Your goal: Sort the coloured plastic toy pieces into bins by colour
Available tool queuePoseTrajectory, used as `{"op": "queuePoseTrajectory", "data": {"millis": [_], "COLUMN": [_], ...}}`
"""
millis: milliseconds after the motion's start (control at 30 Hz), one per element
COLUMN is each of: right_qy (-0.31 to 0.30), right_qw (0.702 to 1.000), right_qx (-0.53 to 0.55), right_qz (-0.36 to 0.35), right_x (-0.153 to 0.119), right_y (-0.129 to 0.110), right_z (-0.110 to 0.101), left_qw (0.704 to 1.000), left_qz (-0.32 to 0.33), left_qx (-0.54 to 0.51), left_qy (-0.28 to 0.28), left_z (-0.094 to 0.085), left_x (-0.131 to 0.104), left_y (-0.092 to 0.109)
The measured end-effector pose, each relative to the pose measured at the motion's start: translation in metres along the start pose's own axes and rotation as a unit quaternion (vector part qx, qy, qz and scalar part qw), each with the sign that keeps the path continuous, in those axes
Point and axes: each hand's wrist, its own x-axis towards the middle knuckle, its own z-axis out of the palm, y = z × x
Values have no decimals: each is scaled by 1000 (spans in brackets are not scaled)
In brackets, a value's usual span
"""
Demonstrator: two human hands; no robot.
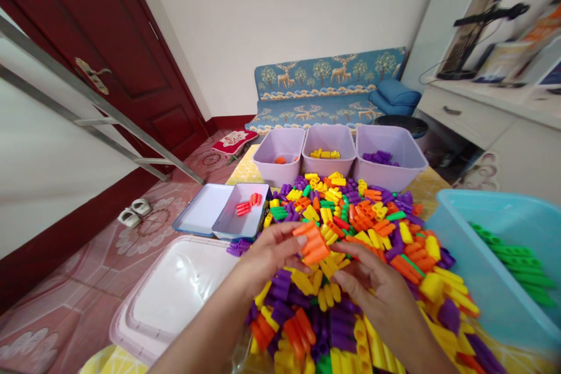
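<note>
Over the pile of plastic tube blocks, my left hand is closed on orange tube blocks, joined side by side, with the thumb on top. My right hand is just to the right, its index finger close to the orange piece and its thumb apart from it. Nothing shows in its grip, though some fingers are hidden. Yellow tube blocks lie right under both hands. Purple, orange, red and green ones are mixed all around them.
Three lilac bins, with orange, yellow and purple pieces, stand behind the pile. A blue bin at right holds green pieces. On the left are an open box with red pieces and a lid.
</note>
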Motion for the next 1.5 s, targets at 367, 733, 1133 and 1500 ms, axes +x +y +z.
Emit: {"op": "queuePoseTrajectory", "data": {"millis": [367,733,1133,1500], "right_qy": [17,44,-127,-143], "right_qw": [999,962,862,872], "right_qx": [-41,-267,-485,-462], "right_qz": [12,-17,-73,-71], "right_x": [-9,-5,53,51], "right_y": [12,21,4,5], "right_z": [-18,-55,-9,-6], "left_qw": [918,806,754,802], "left_qz": [218,165,108,130], "left_qx": [251,562,643,576], "left_qy": [217,84,72,84], "left_z": [-38,-10,15,21], "left_x": [107,-18,-21,18], "left_y": [96,-30,-63,-72]}}
